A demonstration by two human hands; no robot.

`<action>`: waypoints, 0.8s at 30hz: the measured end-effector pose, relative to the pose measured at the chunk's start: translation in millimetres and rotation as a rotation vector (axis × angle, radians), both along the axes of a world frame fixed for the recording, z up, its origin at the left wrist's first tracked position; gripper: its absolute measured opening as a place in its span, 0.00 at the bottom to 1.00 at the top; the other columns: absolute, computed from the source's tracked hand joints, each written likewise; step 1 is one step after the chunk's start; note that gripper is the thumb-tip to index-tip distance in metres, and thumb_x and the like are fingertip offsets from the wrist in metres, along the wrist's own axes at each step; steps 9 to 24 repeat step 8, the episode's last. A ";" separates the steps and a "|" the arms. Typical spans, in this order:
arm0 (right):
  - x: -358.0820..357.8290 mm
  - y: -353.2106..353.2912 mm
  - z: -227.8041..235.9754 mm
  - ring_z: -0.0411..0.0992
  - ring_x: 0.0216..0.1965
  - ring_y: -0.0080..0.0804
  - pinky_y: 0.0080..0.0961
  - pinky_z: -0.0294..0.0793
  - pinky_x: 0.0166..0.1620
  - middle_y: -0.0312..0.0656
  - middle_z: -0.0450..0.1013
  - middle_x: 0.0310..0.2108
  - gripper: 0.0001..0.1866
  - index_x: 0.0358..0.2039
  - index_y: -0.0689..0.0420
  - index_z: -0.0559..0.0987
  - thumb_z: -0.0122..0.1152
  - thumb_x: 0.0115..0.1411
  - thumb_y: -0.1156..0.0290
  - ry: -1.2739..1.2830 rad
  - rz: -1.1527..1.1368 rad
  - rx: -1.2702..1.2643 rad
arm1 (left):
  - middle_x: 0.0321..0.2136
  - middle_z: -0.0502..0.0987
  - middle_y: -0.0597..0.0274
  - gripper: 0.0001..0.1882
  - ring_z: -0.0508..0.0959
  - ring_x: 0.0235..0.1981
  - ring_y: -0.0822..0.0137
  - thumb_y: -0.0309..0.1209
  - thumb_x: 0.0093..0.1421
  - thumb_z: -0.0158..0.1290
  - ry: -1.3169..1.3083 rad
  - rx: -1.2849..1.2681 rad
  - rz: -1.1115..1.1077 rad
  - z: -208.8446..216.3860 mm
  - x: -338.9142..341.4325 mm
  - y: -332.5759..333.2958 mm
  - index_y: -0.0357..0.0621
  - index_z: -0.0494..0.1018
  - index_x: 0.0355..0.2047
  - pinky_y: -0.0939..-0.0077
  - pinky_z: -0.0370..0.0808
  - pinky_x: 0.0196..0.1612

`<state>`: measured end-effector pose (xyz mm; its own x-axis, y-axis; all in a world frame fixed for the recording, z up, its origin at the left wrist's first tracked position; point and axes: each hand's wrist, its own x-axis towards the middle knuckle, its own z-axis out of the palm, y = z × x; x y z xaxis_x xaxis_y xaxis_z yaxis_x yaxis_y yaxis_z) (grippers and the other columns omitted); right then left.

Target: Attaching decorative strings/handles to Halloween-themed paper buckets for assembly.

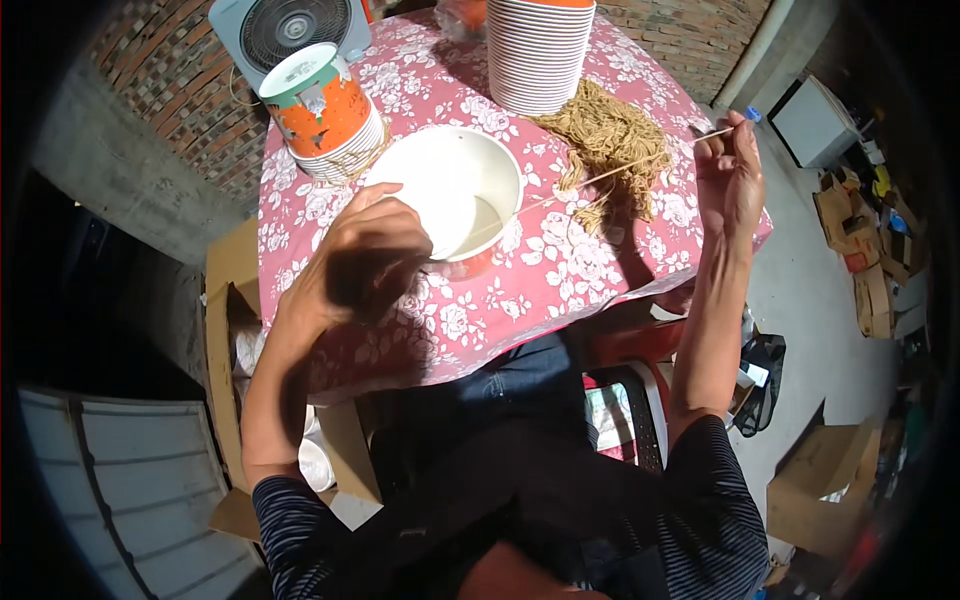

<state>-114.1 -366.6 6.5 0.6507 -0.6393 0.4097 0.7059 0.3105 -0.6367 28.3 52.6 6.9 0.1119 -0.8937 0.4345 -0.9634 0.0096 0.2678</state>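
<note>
A white-lined paper bucket (462, 152) lies tipped on the table with its mouth toward me. My left hand (368, 245) is at its left rim, fingers curled and partly in shadow; what they hold, if anything, is hidden. To the right, my right hand (732, 165) is raised with its fingers pinched on a tan cord (612, 175). A small blue piece (752, 115) shows at those fingertips. The cord stretches taut from there across to the bucket's mouth. A loose heap of tan cords (615, 140) lies between the bucket and my right hand.
A tall stack of white buckets (538, 55) stands at the back. Orange patterned buckets (325, 115) are stacked at the left, by a grey fan (293, 30). The flowered tablecloth (450, 320) hangs over the near edge. Cardboard boxes (825, 480) sit on the floor at right.
</note>
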 end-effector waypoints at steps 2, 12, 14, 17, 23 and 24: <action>6.3 21.8 10.8 0.72 0.35 0.23 0.28 0.79 0.47 0.35 0.74 0.35 0.11 0.48 0.60 0.79 0.58 0.74 0.65 0.045 -0.012 0.081 | 0.37 0.81 0.60 0.14 0.81 0.47 0.55 0.19 0.48 0.58 0.018 -0.042 0.023 4.1 -0.1 2.9 0.42 0.80 0.37 0.47 0.67 0.68; 13.4 13.5 20.2 0.82 0.45 0.29 0.39 0.80 0.61 0.39 0.81 0.46 0.16 0.56 0.60 0.77 0.60 0.73 0.66 -0.067 0.402 -0.144 | 0.49 0.75 0.53 0.25 0.78 0.52 0.55 0.26 0.54 0.53 -0.190 0.030 0.326 -42.5 -50.8 7.3 0.42 0.70 0.55 0.63 0.74 0.63; 13.4 13.5 20.2 0.82 0.45 0.29 0.39 0.80 0.61 0.39 0.81 0.46 0.16 0.56 0.60 0.77 0.60 0.73 0.66 -0.067 0.402 -0.144 | 0.49 0.75 0.53 0.25 0.78 0.52 0.55 0.26 0.54 0.53 -0.190 0.030 0.326 -42.5 -50.8 7.3 0.42 0.70 0.55 0.63 0.74 0.63; 13.4 13.5 20.2 0.82 0.45 0.29 0.39 0.80 0.61 0.39 0.81 0.46 0.16 0.56 0.60 0.77 0.60 0.73 0.66 -0.067 0.402 -0.144 | 0.49 0.75 0.53 0.25 0.78 0.52 0.55 0.26 0.54 0.53 -0.190 0.030 0.326 -42.5 -50.8 7.3 0.42 0.70 0.55 0.63 0.74 0.63; 13.4 13.5 20.2 0.82 0.45 0.29 0.39 0.80 0.61 0.39 0.81 0.46 0.16 0.56 0.60 0.77 0.60 0.73 0.66 -0.067 0.402 -0.144 | 0.49 0.75 0.53 0.25 0.78 0.52 0.55 0.26 0.54 0.53 -0.190 0.030 0.326 -42.5 -50.8 7.3 0.42 0.70 0.55 0.63 0.74 0.63; 13.4 13.5 20.2 0.82 0.45 0.29 0.39 0.80 0.61 0.39 0.81 0.46 0.16 0.56 0.60 0.77 0.60 0.73 0.66 -0.067 0.402 -0.144 | 0.49 0.75 0.53 0.25 0.78 0.52 0.55 0.26 0.54 0.53 -0.190 0.030 0.326 -42.5 -50.8 7.3 0.42 0.70 0.55 0.63 0.74 0.63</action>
